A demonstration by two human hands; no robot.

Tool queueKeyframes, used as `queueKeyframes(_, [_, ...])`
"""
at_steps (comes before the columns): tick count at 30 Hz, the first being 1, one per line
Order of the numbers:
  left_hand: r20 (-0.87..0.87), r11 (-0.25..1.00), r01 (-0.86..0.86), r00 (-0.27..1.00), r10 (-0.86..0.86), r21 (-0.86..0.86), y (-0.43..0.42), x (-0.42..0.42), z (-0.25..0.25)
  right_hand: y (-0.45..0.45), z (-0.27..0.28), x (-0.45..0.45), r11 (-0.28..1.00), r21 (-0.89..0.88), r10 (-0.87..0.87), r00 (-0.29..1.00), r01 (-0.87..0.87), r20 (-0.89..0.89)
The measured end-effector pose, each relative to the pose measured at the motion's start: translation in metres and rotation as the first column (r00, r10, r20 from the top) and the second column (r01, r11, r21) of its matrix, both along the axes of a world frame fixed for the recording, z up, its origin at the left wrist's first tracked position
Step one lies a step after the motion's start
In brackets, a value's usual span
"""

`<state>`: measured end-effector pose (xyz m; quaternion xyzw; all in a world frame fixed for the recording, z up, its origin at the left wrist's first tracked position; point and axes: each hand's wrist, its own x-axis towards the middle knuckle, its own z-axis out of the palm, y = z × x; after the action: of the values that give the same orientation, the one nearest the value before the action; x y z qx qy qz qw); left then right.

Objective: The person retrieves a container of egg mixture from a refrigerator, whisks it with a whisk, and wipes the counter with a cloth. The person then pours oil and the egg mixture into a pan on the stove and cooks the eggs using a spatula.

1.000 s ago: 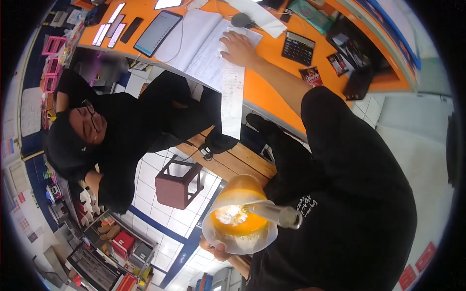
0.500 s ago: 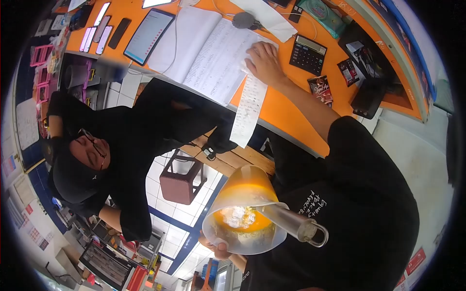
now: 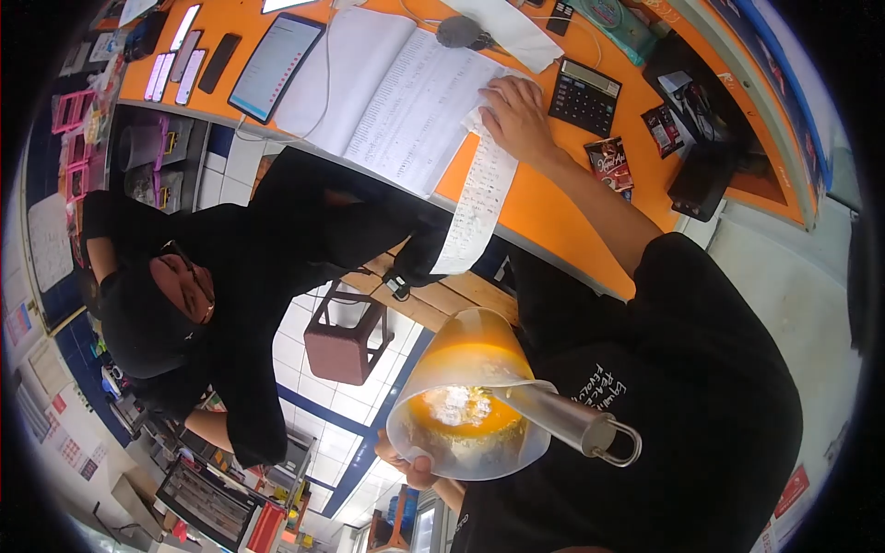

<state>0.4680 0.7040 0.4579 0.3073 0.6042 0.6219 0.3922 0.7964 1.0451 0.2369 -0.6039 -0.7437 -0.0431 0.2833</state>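
My left hand (image 3: pixel 406 464) grips a translucent plastic jug (image 3: pixel 461 461) from its far side, thumb near the rim. The tilted jug contains orange liquid with a white clump on top. A metal-handled utensil (image 3: pixel 590 433) with a wire loop at its end leans out over the rim; its head is hidden. On the orange desk, my right hand (image 3: pixel 521 115) has curled fingers on a handwritten paper strip (image 3: pixel 479 203), over the edge of an open notebook (image 3: pixel 401 120). The strip's lower end hangs past the desk edge. A black calculator (image 3: pixel 585 97) lies beside that hand.
Several phones (image 3: pixel 189 74) and a tablet (image 3: pixel 277 69) lie on the orange desk (image 3: pixel 544 203), with snack packets (image 3: pixel 610 166) and a black box (image 3: pixel 702 180) nearer me. A person in black (image 3: pixel 212 249) is opposite, arms raised to the head. A brown stool (image 3: pixel 346 346) stands on the tiles.
My right hand has shifted slightly across the notebook towards the calculator, and the strip's upper part has moved with it. The person opposite has tilted their head. The jug stays in my left hand.
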Motion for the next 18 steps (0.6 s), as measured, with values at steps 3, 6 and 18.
queueKeyframes(3, [0.003, 1.000, 0.004, 1.000, -0.004, -0.001, 0.005, 0.001, -0.003, -0.001, 0.005, -0.002, 0.996, -0.065, 0.056, 0.998, -0.057, -0.017])
queueKeyframes(6, [0.010, 1.000, 0.007, 1.000, -0.007, -0.004, 0.008, 0.004, -0.007, 0.002, 0.008, -0.002, 0.991, -0.120, 0.065, 0.998, -0.066, -0.009])
queueKeyframes(18, [0.011, 0.999, 0.007, 1.000, -0.007, -0.032, 0.019, 0.014, -0.014, 0.020, -0.010, 0.002, 0.941, -0.338, 0.031, 0.999, -0.032, -0.007])
